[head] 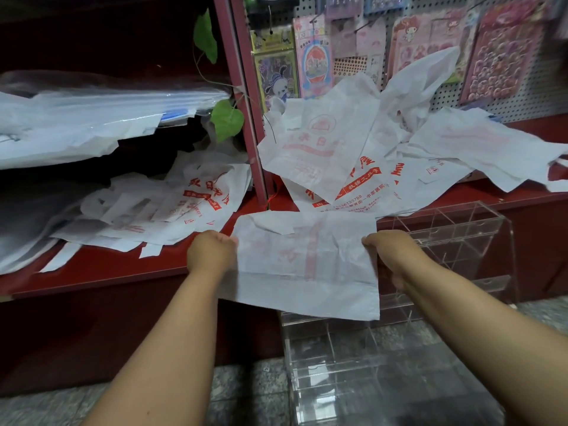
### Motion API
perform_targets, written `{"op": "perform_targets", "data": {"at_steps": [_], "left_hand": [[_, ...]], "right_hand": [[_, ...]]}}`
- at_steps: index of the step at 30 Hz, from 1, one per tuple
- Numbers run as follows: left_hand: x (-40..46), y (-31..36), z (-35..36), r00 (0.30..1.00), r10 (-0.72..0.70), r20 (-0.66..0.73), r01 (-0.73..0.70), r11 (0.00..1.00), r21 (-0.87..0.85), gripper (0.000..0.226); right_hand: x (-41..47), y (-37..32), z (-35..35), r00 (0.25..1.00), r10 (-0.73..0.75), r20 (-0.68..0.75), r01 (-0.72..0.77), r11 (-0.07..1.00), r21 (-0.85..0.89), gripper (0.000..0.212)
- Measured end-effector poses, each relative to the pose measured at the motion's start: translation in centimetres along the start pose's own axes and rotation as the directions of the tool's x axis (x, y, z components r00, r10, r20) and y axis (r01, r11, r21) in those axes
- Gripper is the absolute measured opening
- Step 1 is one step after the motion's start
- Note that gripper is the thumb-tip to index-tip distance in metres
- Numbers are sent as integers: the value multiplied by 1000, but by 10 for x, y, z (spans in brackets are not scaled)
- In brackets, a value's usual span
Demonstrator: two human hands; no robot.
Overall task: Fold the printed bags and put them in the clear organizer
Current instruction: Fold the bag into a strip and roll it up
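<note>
We are holding one printed bag (307,259) stretched between our left hand (212,252) and right hand (388,249), in front of the shelf (123,272). The clear organizer (445,241) is standing below and behind the bag, to the right. Loose bags (332,149) are lying behind on the shelf; another pile (172,207) is lying left.

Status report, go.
Left hand and right hand each grip a side of one bag. Held spread above organizer. Nothing blocking.

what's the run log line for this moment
both hands grip white red-printed bag | over clear acrylic organizer | unfolded
</note>
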State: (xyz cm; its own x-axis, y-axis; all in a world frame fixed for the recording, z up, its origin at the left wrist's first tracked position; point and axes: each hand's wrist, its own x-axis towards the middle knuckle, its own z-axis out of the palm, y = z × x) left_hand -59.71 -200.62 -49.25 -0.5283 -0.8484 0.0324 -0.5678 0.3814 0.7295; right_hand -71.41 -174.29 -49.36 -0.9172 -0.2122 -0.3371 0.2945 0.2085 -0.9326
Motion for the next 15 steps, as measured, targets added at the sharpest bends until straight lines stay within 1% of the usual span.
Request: {"op": "perform_targets", "data": {"at_steps": [1, 2, 3, 4, 5, 6, 7, 8, 9, 12, 13, 15], "left_hand": [[-2, 4, -4, 1000, -19, 11, 21, 989, -146, 34], [-2, 7, -8, 999, -30, 18, 34, 960, -280, 30], [-3, 11, -14, 999, -41, 25, 47, 923, -382, 18], [-6, 16, -20, 998, -45, 38, 57, 882, -469, 7], [-8, 20, -26, 996, -51, 77, 85, 834, -545, 19], [-9, 23, -32, 990, -49, 134, 122, 773, -623, 29], [-10, 26, -39, 982, -28, 188, 150, 722, -675, 33], [-13, 28, -46, 974, 4, 228, 162, 693, -702, 33], [-15, 29, -52, 967, 55, 249, 139, 705, -695, 31], [-19, 27, -66, 953, 177, 246, 5, 801, -598, 29], [-18, 25, -69, 949, 207, 237, -35, 819, -573, 27], [-18, 22, -72, 945, 243, 218, -78, 816, -572, 23]], "right_hand": [[1, -1, -1, 999, -40, 1, 40, 999, 6, 15], [1, -2, -2, 996, -90, -6, 91, 996, 14, 9], [3, -3, -4, 989, -146, -32, 146, 989, 25, 7], [2, -6, -6, 978, -197, -73, 201, 978, 49, 14], [2, -8, -8, 966, -228, -124, 239, 968, 83, 25], [-1, -11, -10, 956, -249, -152, 269, 955, 124, 31], [-3, -15, -11, 950, -273, -149, 295, 943, 153, 30], [-7, -19, -13, 946, -301, -121, 318, 933, 168, 24], [-10, -22, -14, 940, -330, -91, 341, 925, 170, 18], [-20, -32, -19, 908, -417, -30, 417, 898, 138, 20], [-21, -34, -22, 898, -440, -9, 437, 889, 135, 20], [-21, -37, -26, 876, -480, 38, 472, 872, 133, 21]]}}
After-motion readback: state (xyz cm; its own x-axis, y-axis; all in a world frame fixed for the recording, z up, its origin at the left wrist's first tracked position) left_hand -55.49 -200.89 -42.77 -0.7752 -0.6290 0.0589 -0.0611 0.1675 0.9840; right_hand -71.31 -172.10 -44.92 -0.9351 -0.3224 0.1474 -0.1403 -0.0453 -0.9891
